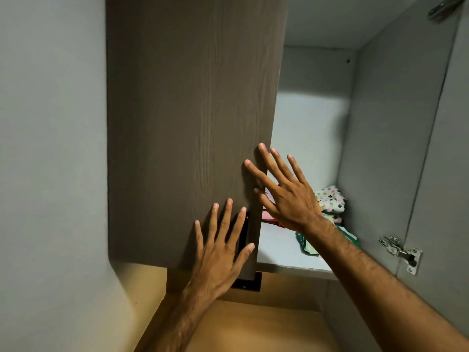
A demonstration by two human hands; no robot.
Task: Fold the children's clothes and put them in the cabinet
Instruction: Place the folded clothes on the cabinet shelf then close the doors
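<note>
A wall cabinet [314,138] with grey inside walls is above me. Its left door [187,118], dark brown wood grain, covers the left half. The right door [439,174] is swung open at the right. On the white shelf [276,247] lies a small pile of folded children's clothes [330,199], patterned white on top, with pink and green pieces under it. My left hand [223,242] lies flat on the left door near its black handle [243,232], fingers spread. My right hand [284,191] is spread at the left door's right edge, in front of the pile, holding nothing.
A metal hinge [403,252] sits on the cabinet's right side wall by the open door. A grey wall [50,148] runs along the left. Below the cabinet is a tan wooden surface [253,326].
</note>
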